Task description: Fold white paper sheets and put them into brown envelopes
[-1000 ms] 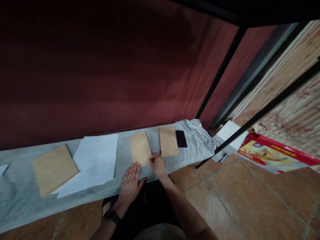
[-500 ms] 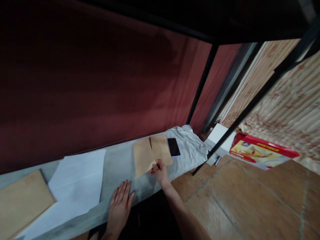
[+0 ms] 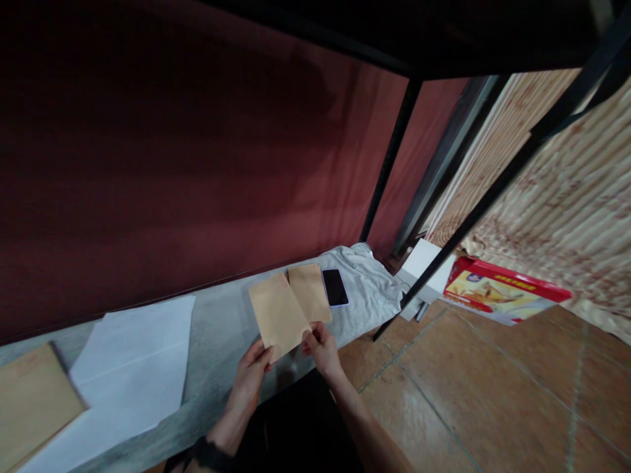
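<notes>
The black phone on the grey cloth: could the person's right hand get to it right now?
Probably yes. The phone lies uncovered just beyond the right hand, with nothing standing between, though that hand and the left hand both grip a tan envelope.

The brown envelope is covering the near left part of the second envelope lying behind it. It is also hiding most fingers of the left hand and the right hand, which are pinching its lower corners. The picture's left and bottom edges are cutting off the envelope stack and the white sheets. A black frame bar is crossing the white box, hiding its near corner. The print on the red box is showing too small to read.
</notes>
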`<action>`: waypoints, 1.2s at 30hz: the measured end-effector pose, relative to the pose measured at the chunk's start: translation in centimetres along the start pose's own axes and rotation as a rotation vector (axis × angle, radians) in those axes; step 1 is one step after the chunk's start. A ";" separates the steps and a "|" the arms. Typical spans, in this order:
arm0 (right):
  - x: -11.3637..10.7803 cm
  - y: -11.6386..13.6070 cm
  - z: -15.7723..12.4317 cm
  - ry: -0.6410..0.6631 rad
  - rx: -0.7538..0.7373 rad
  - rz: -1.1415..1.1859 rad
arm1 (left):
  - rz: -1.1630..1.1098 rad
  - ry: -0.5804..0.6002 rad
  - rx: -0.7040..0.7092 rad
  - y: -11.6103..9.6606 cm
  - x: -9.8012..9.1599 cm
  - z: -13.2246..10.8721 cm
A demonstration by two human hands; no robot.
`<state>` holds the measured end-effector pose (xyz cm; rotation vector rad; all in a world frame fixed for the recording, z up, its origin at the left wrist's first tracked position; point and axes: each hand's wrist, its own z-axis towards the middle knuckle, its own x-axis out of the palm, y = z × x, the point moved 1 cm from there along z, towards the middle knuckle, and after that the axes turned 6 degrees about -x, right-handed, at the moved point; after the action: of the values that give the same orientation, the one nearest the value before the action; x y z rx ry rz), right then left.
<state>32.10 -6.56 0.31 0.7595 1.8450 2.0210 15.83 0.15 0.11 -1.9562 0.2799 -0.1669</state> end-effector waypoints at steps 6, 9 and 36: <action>-3.8 0.4 2.4 -0.142 -0.067 -0.198 | 0.076 0.031 0.111 -2.7 4.6 2.7; -5.0 0.5 3.5 -0.176 -0.095 -0.362 | 0.100 -0.004 0.134 -3.1 6.6 4.5; -7.3 -1.2 4.5 -0.009 -0.062 -1.033 | 0.150 -0.021 0.027 -3.2 10.8 8.3</action>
<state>40.44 -6.68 -2.01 -0.2159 1.6217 1.3490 28.59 5.73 -0.36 -1.9013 0.4067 -0.0521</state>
